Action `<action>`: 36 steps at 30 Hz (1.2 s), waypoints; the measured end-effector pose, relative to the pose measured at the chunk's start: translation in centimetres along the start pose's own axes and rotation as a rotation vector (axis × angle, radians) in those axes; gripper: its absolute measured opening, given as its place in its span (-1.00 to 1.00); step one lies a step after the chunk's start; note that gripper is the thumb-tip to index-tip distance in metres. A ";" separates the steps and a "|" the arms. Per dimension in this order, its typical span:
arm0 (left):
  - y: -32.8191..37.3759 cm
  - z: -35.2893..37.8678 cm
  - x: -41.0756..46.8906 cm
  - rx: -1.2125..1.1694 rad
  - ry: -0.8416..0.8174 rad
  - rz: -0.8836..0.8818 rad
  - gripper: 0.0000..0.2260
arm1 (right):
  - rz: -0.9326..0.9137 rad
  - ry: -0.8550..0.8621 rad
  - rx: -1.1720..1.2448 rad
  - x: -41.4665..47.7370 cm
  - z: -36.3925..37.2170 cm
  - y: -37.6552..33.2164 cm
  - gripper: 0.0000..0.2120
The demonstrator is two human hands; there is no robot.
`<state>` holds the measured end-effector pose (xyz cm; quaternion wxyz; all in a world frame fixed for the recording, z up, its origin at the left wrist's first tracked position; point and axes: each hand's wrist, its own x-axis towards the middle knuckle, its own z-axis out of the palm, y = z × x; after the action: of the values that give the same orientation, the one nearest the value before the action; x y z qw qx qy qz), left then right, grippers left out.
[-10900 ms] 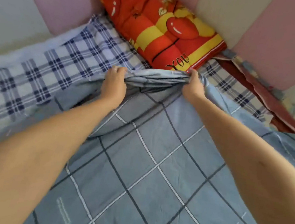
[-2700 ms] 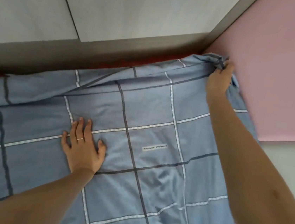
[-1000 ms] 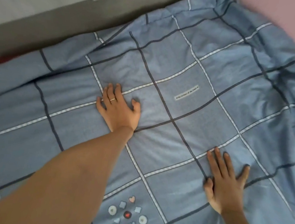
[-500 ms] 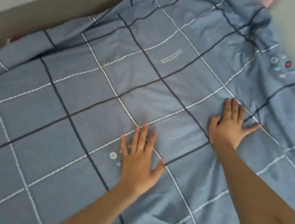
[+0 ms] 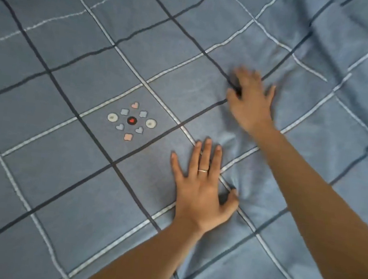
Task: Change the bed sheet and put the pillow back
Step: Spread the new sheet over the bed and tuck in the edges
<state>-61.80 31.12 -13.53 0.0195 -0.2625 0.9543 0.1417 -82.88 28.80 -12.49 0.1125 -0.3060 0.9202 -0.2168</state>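
1. Leans over a blue fabric bed sheet (image 5: 57,193) crossed by a grid of dark and white lines, spread out flat and filling the view from edge to edge.
2. Presses the left hand (image 5: 200,191) palm-down on the sheet at lower centre, fingers straight and slightly apart, thumb angled out to the right.
3. Wears a thin silver-coloured ring (image 5: 203,170) on one finger of that hand.
4. Lays the right hand (image 5: 250,103) flat on the sheet just beyond the left, fingers spread wide and gripping nothing; blurred, so finer detail of the fingertips cannot be told.
5. Places the two hands near each other but apart, with the bare left forearm (image 5: 142,256) reaching in from the bottom edge and the bare right forearm (image 5: 320,200) from the right edge.
6. Shows, left of both hands and touched by neither, a small printed motif (image 5: 131,120) inside one grid square: a dark disc with a red heart, ringed by pale circles, hearts and clover shapes.
7. Lies smooth across the left half, rumpled into soft creases (image 5: 261,194) around and to the right of the hands.
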 end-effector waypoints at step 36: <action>26.2 6.8 6.5 0.225 -0.015 0.387 -0.33 | 0.157 0.373 -0.175 -18.9 -16.3 34.0 -0.47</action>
<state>-80.91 51.36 -13.98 0.0281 -0.0698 0.9965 0.0376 -90.98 70.18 -12.63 -0.0700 -0.1968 0.9613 -0.1794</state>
